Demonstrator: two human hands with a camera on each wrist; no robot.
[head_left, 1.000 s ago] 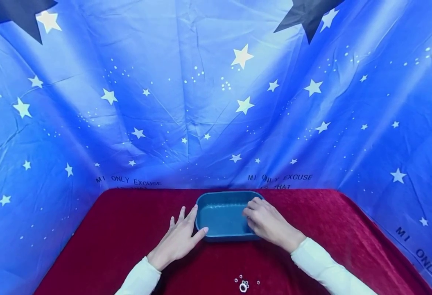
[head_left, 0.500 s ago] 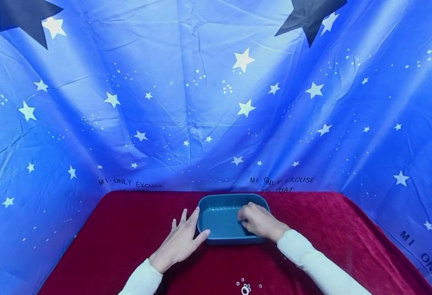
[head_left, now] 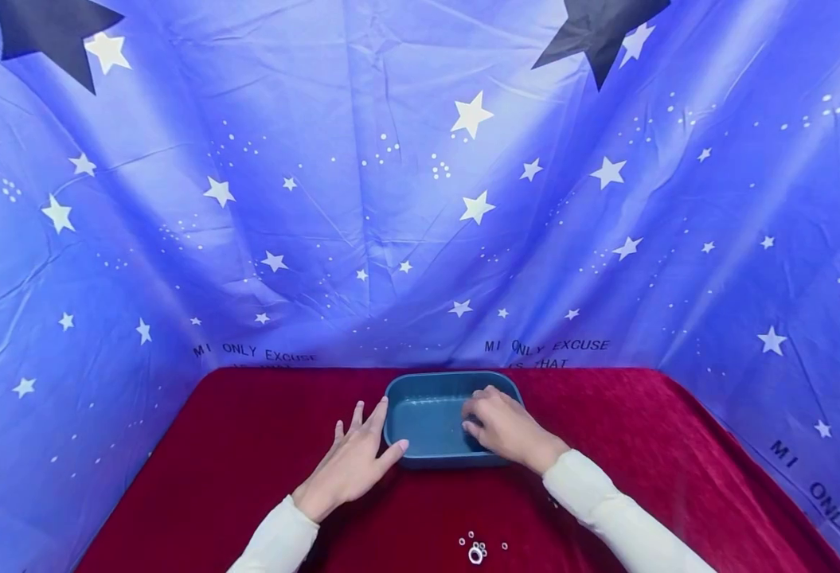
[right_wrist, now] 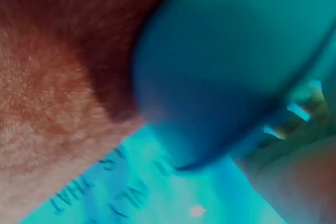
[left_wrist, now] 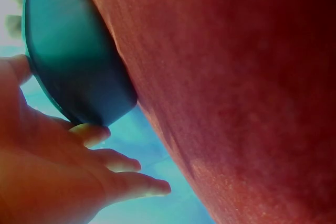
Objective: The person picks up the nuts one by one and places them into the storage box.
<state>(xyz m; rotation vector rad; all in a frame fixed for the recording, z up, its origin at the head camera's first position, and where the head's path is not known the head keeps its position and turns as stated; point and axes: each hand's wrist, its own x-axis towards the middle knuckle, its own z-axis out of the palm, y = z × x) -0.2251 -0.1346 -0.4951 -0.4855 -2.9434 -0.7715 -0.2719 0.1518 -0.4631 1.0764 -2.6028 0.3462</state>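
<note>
A dark teal rectangular tray (head_left: 441, 461) with rounded corners sits near the far side of the table. My left hand (head_left: 351, 465) is at its left end, fingers spread and fairly straight, the thumb and index fingertips at the rim. In the left wrist view those fingertips meet the tray's outer wall (left_wrist: 79, 61). From the right, my right hand (head_left: 509, 430) reaches over the rim, its curled fingers down inside the tray. Whether they pinch anything I cannot tell. Nearer me lie several small silvery rings (head_left: 482, 547) around a larger nut-like ring (head_left: 475, 555).
A dark red velvety cloth (head_left: 248, 446) covers the table. Behind it and at both sides hangs a blue curtain (head_left: 362, 199) printed with stars and lettering. A tiny shiny thing (head_left: 552, 502) lies just by the right sleeve (head_left: 591, 493).
Over the second, my right hand has moved left and deeper into the tray, then stayed nearly still. My left hand keeps its place at the tray's left end.
</note>
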